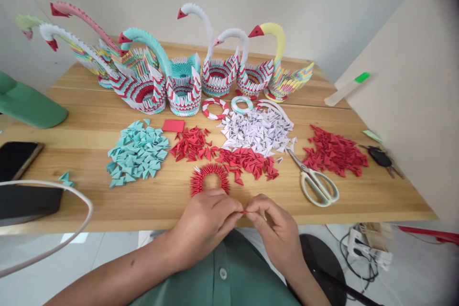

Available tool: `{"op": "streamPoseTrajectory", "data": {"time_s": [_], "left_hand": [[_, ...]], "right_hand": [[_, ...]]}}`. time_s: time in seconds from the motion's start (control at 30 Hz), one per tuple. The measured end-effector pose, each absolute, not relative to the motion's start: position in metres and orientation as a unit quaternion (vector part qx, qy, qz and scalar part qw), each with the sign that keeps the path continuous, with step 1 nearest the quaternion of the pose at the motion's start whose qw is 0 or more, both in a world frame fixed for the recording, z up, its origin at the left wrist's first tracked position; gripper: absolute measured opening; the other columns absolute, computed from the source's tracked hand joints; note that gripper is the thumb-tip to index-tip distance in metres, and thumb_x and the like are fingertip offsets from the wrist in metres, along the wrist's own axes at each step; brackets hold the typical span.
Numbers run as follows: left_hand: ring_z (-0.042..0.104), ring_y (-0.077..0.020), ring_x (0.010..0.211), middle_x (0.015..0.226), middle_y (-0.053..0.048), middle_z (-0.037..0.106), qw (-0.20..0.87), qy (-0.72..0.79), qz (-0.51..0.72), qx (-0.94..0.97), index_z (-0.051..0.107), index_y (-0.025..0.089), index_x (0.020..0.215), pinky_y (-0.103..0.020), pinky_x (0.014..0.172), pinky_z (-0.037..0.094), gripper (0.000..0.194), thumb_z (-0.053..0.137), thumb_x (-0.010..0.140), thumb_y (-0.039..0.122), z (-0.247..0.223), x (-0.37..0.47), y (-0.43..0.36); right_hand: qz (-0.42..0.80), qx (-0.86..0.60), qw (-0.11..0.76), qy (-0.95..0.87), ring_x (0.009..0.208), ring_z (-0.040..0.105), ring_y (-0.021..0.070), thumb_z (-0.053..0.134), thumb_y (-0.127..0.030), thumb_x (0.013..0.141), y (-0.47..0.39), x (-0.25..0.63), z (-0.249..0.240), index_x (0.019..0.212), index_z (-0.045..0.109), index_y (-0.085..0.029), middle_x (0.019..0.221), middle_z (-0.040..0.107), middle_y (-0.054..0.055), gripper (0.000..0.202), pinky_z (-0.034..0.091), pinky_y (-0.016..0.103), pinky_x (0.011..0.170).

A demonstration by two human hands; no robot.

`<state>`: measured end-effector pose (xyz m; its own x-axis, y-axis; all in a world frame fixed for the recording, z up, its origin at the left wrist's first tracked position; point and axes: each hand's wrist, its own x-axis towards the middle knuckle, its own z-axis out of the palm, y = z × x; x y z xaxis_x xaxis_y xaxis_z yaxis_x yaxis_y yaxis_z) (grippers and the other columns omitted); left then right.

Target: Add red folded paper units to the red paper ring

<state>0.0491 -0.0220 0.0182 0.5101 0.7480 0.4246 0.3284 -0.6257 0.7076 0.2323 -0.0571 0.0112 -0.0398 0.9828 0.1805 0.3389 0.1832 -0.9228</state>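
Observation:
Between the fingertips of my left hand [210, 224] and my right hand [274, 227] is a small red folded paper piece [244, 212], pinched from both sides at the table's front edge. Most of it is hidden by the fingers. Just beyond my left hand lies a ring of red paper pieces [210, 168], its near side covered by that hand; one white piece [197, 169] sticks out at its upper left. Loose red triangles [249, 162] are heaped behind the ring, near a second red heap [191, 143].
White pieces [256, 129], turquoise pieces [138, 153] and more red pieces [335, 150] lie in piles. Scissors [317, 184] rest at right, car keys [380, 157] beyond. Several paper swans [218, 74] stand at the back. A phone [16, 158], green bottle [30, 103] and white cable [88, 205] are left.

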Motion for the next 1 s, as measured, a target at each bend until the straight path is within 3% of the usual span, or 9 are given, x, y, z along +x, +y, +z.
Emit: {"op": "streamPoseTrajectory", "data": {"time_s": [0.17, 0.43, 0.53, 0.67, 0.83, 1.0], "left_hand": [[0.059, -0.0119, 0.060, 0.067, 0.000, 0.065, 0.330, 0.340, 0.380, 0.794, 0.067, 0.016, 0.086, -0.021, 0.057, 0.042, 0.016, 0.056, 0.096, 0.021, 0.015, 0.048, -0.024], [0.053, -0.0127, 0.059, 0.066, -0.001, 0.062, 0.253, 0.334, 0.407, 0.812, 0.064, 0.016, 0.081, -0.023, 0.057, 0.038, 0.016, 0.054, 0.094, 0.013, 0.014, 0.046, -0.028], [0.051, -0.0122, 0.058, 0.063, -0.001, 0.060, 0.256, 0.330, 0.409, 0.811, 0.063, 0.016, 0.078, -0.023, 0.056, 0.036, 0.018, 0.054, 0.093, 0.012, 0.013, 0.046, -0.030], [0.052, -0.0110, 0.057, 0.063, 0.000, 0.060, 0.304, 0.322, 0.405, 0.799, 0.063, 0.015, 0.078, -0.021, 0.056, 0.037, 0.018, 0.056, 0.094, 0.015, 0.012, 0.044, -0.030], [0.057, -0.0106, 0.063, 0.068, 0.001, 0.065, 0.330, 0.340, 0.401, 0.784, 0.067, 0.016, 0.084, -0.020, 0.061, 0.039, 0.011, 0.061, 0.094, 0.016, 0.017, 0.037, -0.025], [0.055, -0.0099, 0.062, 0.067, 0.001, 0.064, 0.332, 0.335, 0.410, 0.780, 0.067, 0.015, 0.083, -0.020, 0.061, 0.038, 0.011, 0.062, 0.092, 0.014, 0.021, 0.036, -0.023]], "right_hand": [[0.405, -0.536, 0.471, -0.571, 0.068, 0.063, 0.0142, 0.064, -0.031, 0.089, -0.061, 0.230, 0.008, 0.079, 0.066, -0.022, 0.074, 0.066, 0.000, 0.013, 0.052, 0.023, 0.063], [0.530, -0.532, 0.461, -0.473, 0.069, 0.062, 0.0147, 0.073, -0.042, 0.082, -0.066, 0.229, -0.004, 0.091, 0.069, -0.023, 0.076, 0.067, 0.001, 0.022, 0.052, 0.025, 0.063], [0.572, -0.508, 0.455, -0.456, 0.068, 0.060, 0.0140, 0.073, -0.042, 0.082, -0.065, 0.226, -0.006, 0.085, 0.067, -0.022, 0.075, 0.064, 0.000, 0.021, 0.052, 0.025, 0.064], [0.512, -0.491, 0.470, -0.525, 0.072, 0.061, 0.0145, 0.070, -0.035, 0.085, -0.064, 0.224, -0.001, 0.079, 0.065, -0.022, 0.078, 0.063, 0.001, 0.015, 0.052, 0.025, 0.065], [0.396, -0.537, 0.435, -0.605, 0.079, 0.066, 0.0140, 0.063, -0.024, 0.091, -0.069, 0.227, 0.002, 0.088, 0.065, -0.025, 0.085, 0.070, 0.001, 0.003, 0.052, 0.024, 0.072], [0.330, -0.533, 0.422, -0.655, 0.074, 0.065, 0.0110, 0.062, -0.017, 0.089, -0.069, 0.227, 0.003, 0.090, 0.063, -0.026, 0.081, 0.068, -0.003, 0.009, 0.050, 0.020, 0.068]]}}
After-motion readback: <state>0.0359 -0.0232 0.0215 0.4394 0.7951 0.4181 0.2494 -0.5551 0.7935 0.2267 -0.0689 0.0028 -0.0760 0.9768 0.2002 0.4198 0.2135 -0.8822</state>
